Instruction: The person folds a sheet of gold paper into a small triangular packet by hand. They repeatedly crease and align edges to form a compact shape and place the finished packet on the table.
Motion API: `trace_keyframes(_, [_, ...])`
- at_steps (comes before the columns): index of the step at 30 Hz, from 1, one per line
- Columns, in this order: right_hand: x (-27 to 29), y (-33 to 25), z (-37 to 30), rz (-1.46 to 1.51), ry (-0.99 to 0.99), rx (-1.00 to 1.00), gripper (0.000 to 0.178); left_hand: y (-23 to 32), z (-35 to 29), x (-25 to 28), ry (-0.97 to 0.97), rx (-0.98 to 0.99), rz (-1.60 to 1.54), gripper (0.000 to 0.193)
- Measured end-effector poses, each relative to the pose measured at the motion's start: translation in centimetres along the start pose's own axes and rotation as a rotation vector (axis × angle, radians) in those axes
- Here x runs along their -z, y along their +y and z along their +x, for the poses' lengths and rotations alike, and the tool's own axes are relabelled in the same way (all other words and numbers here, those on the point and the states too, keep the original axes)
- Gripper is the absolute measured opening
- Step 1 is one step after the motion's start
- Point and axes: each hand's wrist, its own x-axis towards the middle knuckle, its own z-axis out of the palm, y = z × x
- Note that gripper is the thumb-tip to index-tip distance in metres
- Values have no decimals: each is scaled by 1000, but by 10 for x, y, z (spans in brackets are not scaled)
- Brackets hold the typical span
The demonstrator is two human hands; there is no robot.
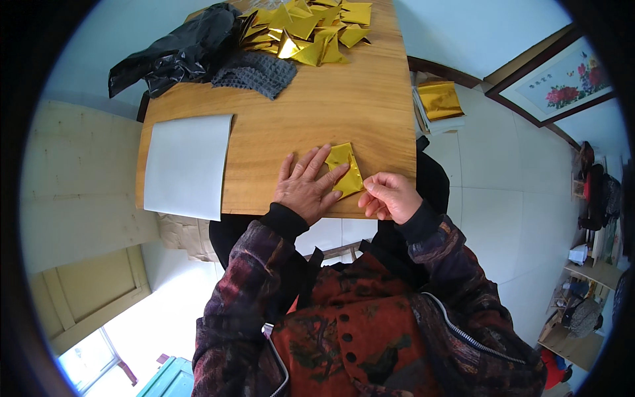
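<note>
The gold foil sheet (345, 171), partly folded, lies at the worktop's (331, 106) near edge, toward five o'clock. The left hand (306, 186) presses it flat with open, spread fingers; the right hand (390, 196), fingers curled shut, pinches its lower corner. Slick foil could slip under the palm and skew the crease, or slide off the edge. A white sheet (187, 165) lies at nine o'clock, and folded gold pieces (304, 30) are piled at twelve.

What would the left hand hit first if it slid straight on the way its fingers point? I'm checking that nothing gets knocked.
The left hand lies flat, fingers on the gold foil. Past the foil the bare table looks free until the pile of folded foils at the far end, roughly in that line.
</note>
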Motion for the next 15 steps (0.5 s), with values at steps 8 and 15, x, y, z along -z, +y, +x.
trace_keyframes(8, [-5,-25,5,-416,17,-78,24,-1,0,-4,-20,11,33,52])
trace_keyframes(15, [-15,-29,8,-603,75,-8,24,-2,0,-6,12,2,20,52])
